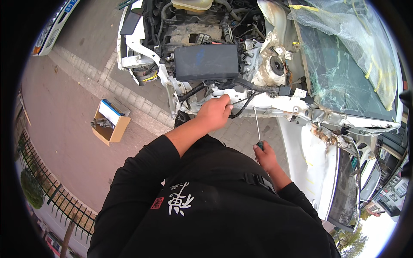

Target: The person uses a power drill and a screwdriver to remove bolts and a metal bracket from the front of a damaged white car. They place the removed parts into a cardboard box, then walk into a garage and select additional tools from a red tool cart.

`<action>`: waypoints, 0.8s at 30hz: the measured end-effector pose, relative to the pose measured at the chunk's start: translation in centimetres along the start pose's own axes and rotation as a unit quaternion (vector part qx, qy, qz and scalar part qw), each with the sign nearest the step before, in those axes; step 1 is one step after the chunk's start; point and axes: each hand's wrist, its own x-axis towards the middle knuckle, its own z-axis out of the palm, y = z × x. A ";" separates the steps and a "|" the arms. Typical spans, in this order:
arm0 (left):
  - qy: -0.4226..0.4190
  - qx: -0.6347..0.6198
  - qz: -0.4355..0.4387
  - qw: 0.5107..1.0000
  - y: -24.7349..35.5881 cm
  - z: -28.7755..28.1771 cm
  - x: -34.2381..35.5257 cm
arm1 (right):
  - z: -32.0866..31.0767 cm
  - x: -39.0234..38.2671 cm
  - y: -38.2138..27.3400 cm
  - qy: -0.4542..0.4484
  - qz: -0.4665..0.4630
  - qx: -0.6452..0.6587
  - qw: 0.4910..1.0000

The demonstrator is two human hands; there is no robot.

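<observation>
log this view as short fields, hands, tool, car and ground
left hand: at the long white metal body rail, beside a looped black cable; grip unclear
right hand: closed around the handle of a dark green screwdriver with a slim metal shaft
tool direction: shaft points up toward the rail
engine bay: black rectangular plastic cover
windscreen: cracked glass, partly under clear plastic film
ground: open brown cardboard box with a blue-and-white carton inside
</observation>
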 end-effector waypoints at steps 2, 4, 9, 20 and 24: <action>-0.009 -0.003 0.007 1.000 -0.2 -0.3 -0.3 | -0.2 0.1 0.1 -0.007 -0.002 -0.008 1.000; -0.010 -0.010 0.007 1.000 0.0 -0.2 0.0 | -0.3 0.2 0.3 -0.005 -0.008 -0.003 1.000; 0.023 0.012 -0.010 1.000 1.9 1.4 1.5 | -0.1 0.4 0.6 0.008 -0.011 -0.026 1.000; 0.011 0.038 -0.008 0.999 -0.9 -0.6 -3.1 | 1.4 0.9 3.2 0.017 -0.031 -0.013 0.999; -0.054 0.043 -0.046 0.997 -0.7 -0.5 -4.5 | 1.5 0.1 3.3 0.035 -0.027 -0.019 0.999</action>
